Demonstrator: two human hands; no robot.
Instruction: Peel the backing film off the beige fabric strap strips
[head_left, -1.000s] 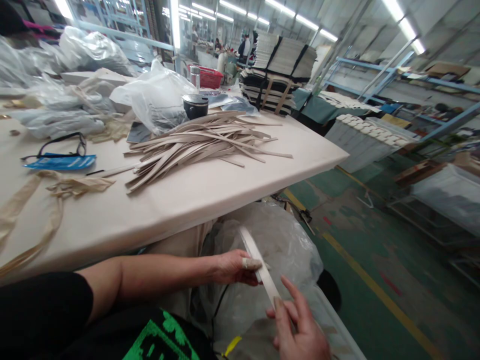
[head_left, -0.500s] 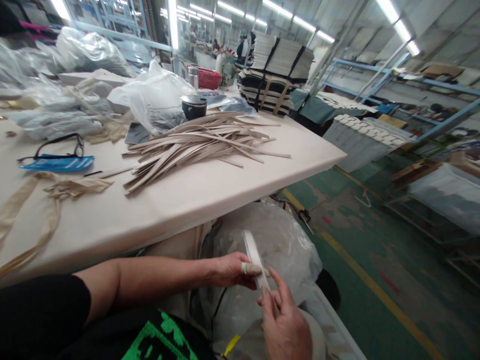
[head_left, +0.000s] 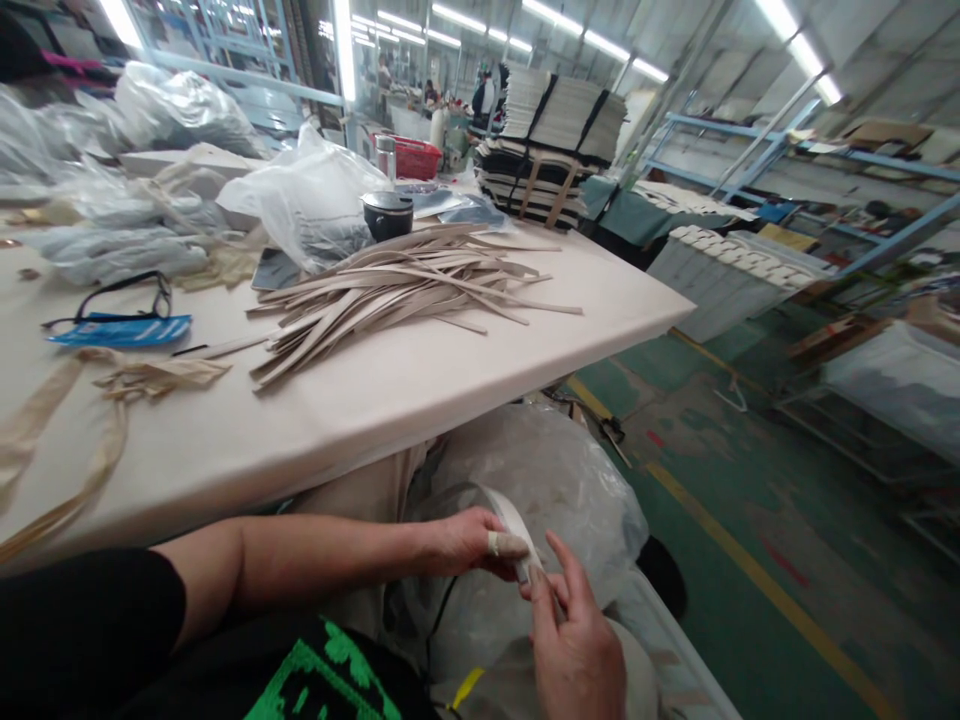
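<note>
A pale, narrow strip (head_left: 512, 518) curves up between my two hands, low in front of my body. My left hand (head_left: 480, 540), with a wrap around one finger, pinches it near the middle. Just below, my right hand (head_left: 574, 620) grips the strip's lower part between thumb and fingers, its index finger raised. Beneath both hands lies a large clear plastic bag (head_left: 555, 470). On the table (head_left: 420, 400) beyond rests a loose pile of similar beige strips (head_left: 390, 290).
On the table are eyeglasses (head_left: 120, 300) on a blue packet (head_left: 120, 330), tan fabric bands (head_left: 150, 378), a dark lidded cup (head_left: 388, 215) and plastic bags (head_left: 307, 195). Tied stacks (head_left: 555, 140) stand behind. The table's corner (head_left: 686, 308) juts toward a green floor.
The strip's upper end now bends over to the left, where it stood straighter before. Both hands have shifted slightly to the right and stay closed on it.
</note>
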